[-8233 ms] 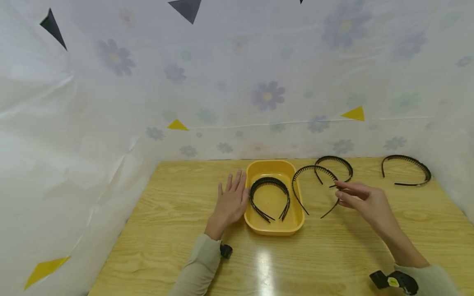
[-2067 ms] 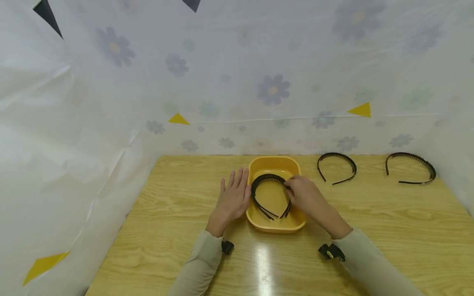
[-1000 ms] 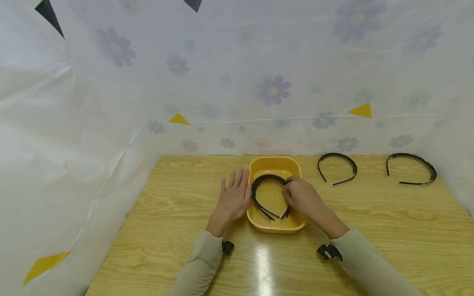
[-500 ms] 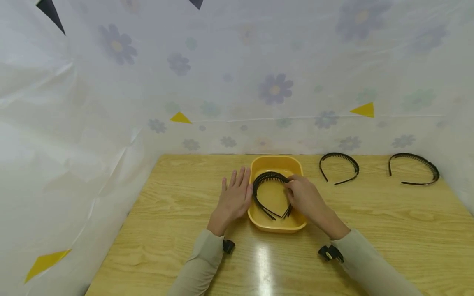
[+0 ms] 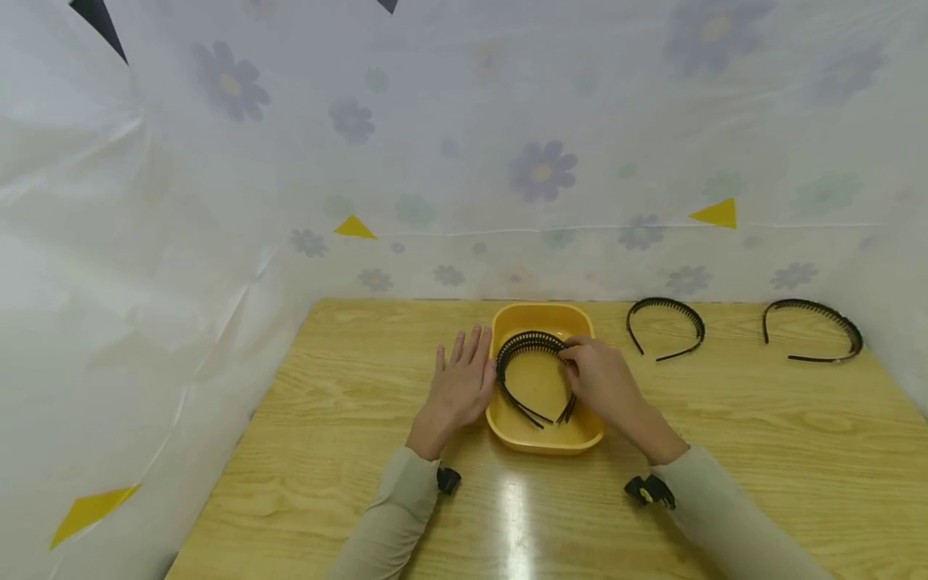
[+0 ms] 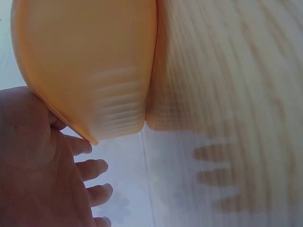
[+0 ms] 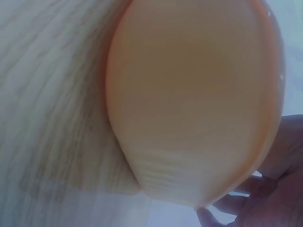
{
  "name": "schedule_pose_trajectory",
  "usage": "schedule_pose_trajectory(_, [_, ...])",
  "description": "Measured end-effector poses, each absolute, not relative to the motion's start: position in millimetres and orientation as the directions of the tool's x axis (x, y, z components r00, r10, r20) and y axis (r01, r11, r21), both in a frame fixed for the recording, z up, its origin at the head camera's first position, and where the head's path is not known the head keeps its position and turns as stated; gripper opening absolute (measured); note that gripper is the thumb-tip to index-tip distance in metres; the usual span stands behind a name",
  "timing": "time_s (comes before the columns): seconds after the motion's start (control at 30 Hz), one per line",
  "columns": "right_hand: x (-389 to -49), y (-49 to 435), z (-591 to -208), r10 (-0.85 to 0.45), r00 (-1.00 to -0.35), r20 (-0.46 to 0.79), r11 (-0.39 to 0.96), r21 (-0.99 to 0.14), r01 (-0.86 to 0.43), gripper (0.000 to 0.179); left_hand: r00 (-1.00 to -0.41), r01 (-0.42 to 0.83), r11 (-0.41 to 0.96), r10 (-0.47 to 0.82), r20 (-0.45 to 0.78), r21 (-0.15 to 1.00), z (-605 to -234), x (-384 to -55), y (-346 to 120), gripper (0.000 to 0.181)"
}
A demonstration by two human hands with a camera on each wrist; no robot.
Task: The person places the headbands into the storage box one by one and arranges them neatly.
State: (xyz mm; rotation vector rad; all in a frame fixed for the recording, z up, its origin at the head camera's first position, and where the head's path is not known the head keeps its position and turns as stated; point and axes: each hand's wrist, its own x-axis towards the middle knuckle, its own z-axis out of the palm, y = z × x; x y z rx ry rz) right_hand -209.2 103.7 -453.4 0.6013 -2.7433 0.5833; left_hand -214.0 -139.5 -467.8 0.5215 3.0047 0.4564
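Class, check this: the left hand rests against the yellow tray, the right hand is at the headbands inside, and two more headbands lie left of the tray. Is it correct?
Not left: the two other headbands lie right of the yellow tray, as the head view shows. The rest stands.

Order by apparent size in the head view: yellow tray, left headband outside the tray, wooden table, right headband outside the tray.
1. Wooden table
2. Yellow tray
3. Right headband
4. Left headband, narrower but similarly tall

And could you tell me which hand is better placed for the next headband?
Probably the right hand, once free: it's nearer both loose headbands, while the left hand rests against the tub.
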Motion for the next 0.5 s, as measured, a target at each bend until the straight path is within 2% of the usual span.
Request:
schedule_pose_trajectory(0.23, [-216, 110, -446, -0.331, -0.882, 0.334, 0.818, -0.365, -0.445, 0.018, -0.941, 0.32, 0.901, 0.337, -0.008, 0.293, -470, -216, -140, 0.06])
schedule_pose_trajectory(0.37, [-221, 112, -444, -0.344, -0.877, 0.337, 0.825, -0.338, -0.453, 0.019, -0.941, 0.323, 0.9, 0.339, -0.002, 0.292, -469, -216, -140, 0.06])
schedule_pose_trajectory(0.5, [-224, 109, -446, -0.344, -0.9, 0.266, 0.858, -0.299, -0.417, 0.023, -0.941, 0.322, 0.898, 0.338, 0.0, 0.298, -469, -215, -140, 0.059])
